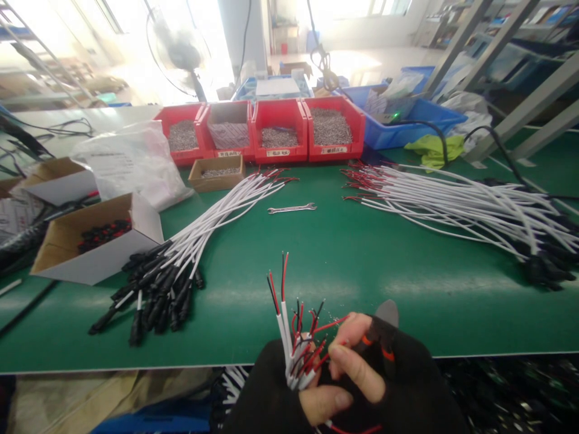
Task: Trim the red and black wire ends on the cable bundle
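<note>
Both my hands wear black fingerless gloves at the bottom centre. My left hand point(283, 395) is closed round a bunch of white cables point(294, 343) whose red and black wire ends stick up. My right hand point(375, 367) pinches a red wire end with its fingertips and also holds a small plier-like tool with a black and orange handle point(383, 328). Both hands sit at the near edge of the green table point(344, 259).
A pile of white cables with black connectors point(181, 259) lies left of centre, a larger pile point(461, 205) at right. A wrench point(292, 208) lies mid-table. Red bins point(266, 135) of small parts line the back; cardboard boxes point(90, 238) and a plastic bag point(131, 160) stand left.
</note>
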A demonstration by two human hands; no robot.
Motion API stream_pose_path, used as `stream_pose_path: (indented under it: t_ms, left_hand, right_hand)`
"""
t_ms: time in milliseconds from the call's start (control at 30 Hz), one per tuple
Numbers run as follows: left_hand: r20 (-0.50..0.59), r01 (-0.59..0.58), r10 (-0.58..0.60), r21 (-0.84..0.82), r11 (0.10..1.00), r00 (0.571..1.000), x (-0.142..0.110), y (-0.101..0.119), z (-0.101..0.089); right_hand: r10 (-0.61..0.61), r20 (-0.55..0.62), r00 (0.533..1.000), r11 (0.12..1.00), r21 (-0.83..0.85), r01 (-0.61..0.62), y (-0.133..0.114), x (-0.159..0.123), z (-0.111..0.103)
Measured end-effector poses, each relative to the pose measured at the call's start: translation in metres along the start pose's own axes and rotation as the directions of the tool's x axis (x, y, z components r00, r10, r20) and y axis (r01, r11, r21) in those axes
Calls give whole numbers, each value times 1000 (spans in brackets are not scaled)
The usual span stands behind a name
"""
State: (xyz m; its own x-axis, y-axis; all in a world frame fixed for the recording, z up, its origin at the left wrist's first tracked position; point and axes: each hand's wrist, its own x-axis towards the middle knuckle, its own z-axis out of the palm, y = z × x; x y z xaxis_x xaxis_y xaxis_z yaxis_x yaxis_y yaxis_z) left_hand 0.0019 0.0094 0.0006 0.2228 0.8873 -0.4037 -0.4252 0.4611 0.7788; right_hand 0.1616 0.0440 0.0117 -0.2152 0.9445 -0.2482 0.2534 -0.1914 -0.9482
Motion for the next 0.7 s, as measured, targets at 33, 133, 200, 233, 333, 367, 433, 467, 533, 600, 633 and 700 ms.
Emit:
stream_pose_path:
  t_ms: [33,133,200,233,333,367,433,467,533,600,633,700]
  left_hand:
    - [-27,-4,5,31,1000,1000,-1,0,-1]
    - [-141,-8,38,208,978,989,-5,-3,-7]
    - [-152,-15,56,263,965,987,-5,-6,-11]
    - [-141,-25,63,260,965,988,-5,-8,-12]
    - [-113,-60,85,211,976,990,-4,-15,-13]
    - [-123,-55,83,215,975,989,-4,-17,-12]
    - [-148,-34,71,237,971,986,-3,-21,-11]
    - [-159,-31,71,246,969,985,-3,-22,-10]
    - [-179,-26,78,277,961,981,-4,-22,-8]
    - [-189,-24,88,318,948,978,-5,-17,-5]
    - [-208,-12,88,340,940,974,-6,-14,-4]
    - [-270,3,99,353,936,958,-8,-7,-3]
  right_hand:
    - [-20,13,1000,1000,-18,20,1,2,-3]
    - [-21,82,996,1000,-15,22,6,6,-10]
    - [-4,140,990,1000,23,1,7,6,-11]
    - [10,155,988,998,55,-19,7,6,-11]
    - [61,127,990,985,153,-80,5,4,-7]
    - [69,117,991,979,182,-90,4,3,-5]
    - [73,104,992,972,216,-94,5,3,-1]
    - [75,94,993,973,212,-93,6,3,0]
    - [82,75,994,980,175,-94,9,3,3]
    - [63,52,997,990,120,-69,11,1,6]
    - [51,37,998,992,111,-55,12,0,6]
    - [40,5,999,995,88,-40,12,-3,5]
